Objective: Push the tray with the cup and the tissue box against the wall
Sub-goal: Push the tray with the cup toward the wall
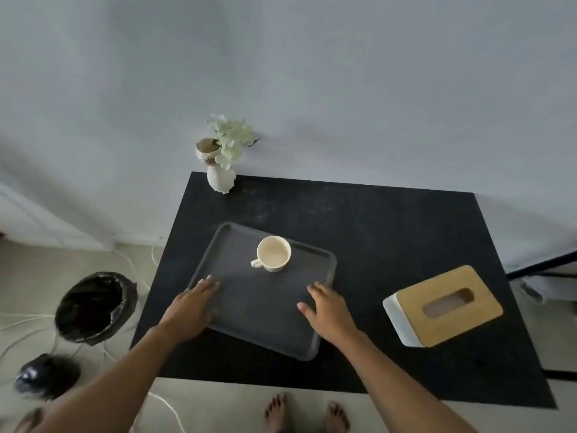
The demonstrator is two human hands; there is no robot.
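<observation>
**A:** Your tray (262, 307) sits askew near the table's (390, 232) front edge, well apart from the wall (312, 89). It looks stiff and light, likely to slide easily. Your left hand (190, 310) and right hand (327, 310) lie flat on its near corners, fingers spread, pinching nothing.

**B:** And the tissue box (443, 307)?

**A:** Off the tray, to your right, nearer the front edge. Probably light; push it low on its white side so it doesn't tip.

**B:** The cup (274, 254)?

**A:** Upright on the tray's far half, looks ceramic, so it may skid or chip; push slowly.

**B:** Any writing?

**A:** None that you can read.
</observation>
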